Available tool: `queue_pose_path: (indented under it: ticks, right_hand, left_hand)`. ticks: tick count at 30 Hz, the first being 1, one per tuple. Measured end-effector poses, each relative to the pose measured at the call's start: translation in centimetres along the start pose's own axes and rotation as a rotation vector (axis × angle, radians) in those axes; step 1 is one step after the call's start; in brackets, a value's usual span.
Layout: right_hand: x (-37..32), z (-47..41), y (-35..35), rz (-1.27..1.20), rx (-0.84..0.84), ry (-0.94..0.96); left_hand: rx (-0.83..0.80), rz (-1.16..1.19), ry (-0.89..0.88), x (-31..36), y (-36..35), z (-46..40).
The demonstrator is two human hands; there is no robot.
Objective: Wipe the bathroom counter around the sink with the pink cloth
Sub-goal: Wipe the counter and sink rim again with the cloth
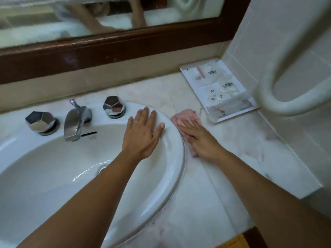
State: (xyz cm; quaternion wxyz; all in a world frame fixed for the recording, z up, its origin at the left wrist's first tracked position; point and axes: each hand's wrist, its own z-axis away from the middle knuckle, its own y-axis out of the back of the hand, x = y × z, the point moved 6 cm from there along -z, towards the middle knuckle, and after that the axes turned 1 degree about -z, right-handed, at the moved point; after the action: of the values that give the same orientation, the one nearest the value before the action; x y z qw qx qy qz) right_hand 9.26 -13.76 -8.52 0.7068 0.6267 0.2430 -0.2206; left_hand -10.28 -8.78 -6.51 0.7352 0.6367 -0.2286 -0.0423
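The cloth [185, 120] lay on the counter [232, 154] just beside the sink [172, 158], at about three o'clock of the basin, and its near edge touched the rim. It was pressed flat under the right hand [200, 140], whose fingers were spread and laid along the fabric; nothing was pinched, and the cloth was held only by downward pressure. A bunched fold showed beyond the fingertips at about twelve o'clock of that hand. The left hand [143, 133] was laid open and flat on the sink rim, fingers loosely together, with nothing held in it; it was judged to serve as a brace.

The step in hand was judged to be the wiping of the strip of counter right of the basin. To be done well, even pressure would be needed through the whole palm, so that the cloth is dragged whole rather than rolled up. The seam between rim and counter would best be followed closely, since grime is likely to collect there. A tray [218, 92] of small packets stood near, at about one o'clock of the cloth, against the wall; strokes toward it should be kept short, or it should be lifted aside, lest it be pushed or wetted. The counter behind the taps [113, 106], at twelve o'clock of the basin, was judged not yet reached.
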Motion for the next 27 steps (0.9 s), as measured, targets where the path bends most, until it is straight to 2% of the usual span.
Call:
queue_pose_path:
  ticks: [3,9,11,13,14,16,19,23,25,27]
  right_hand:
    - [-0.5,-2.2,0.5,-0.006,0.006,0.010]
    - [-3.7,-15.5,0.2,0.161,0.044,-0.216]
    - [-5.1,-17.3,-0.8,0.114,-0.002,-0.078]
    - [-5.4,-16.3,-1.7,-0.018,-0.129,0.113]
    - [-5.0,-15.4,-1.3,-0.089,-0.170,0.141]
    - [-3.3,-15.2,0.8,-0.148,-0.150,0.077]
    - [-3.2,-18.6,1.5,0.020,-0.092,0.043]
    - [-9.3,-19.3,-3.0,-0.038,-0.281,0.250]
    - [-8.1,-18.5,-2.3,-0.089,-0.362,0.260]
    - [-6.7,-18.7,-0.1,-0.072,-0.339,0.239]
  left_hand:
    - [0.030,-0.005,0.002,0.1,-0.8,0.0]
    - [0.084,-0.030,-0.018,-1.3,-0.1,-1.4]
    - [0.103,-0.069,-0.025,-2.1,-0.1,-1.8]
    - [0.102,-0.067,-0.014,-2.3,-0.2,-1.7]
    - [0.099,-0.064,-0.002,-2.4,-0.3,-1.5]
    - [0.095,-0.064,0.026,-2.4,-0.4,-1.4]
    - [0.092,-0.061,0.056,-2.5,-0.2,-1.5]
    - [0.124,-0.059,0.150,-3.5,0.3,-0.6]
    - [0.125,-0.062,0.155,-3.9,0.4,0.1]
    - [0.126,-0.062,0.172,-4.4,0.5,0.9]
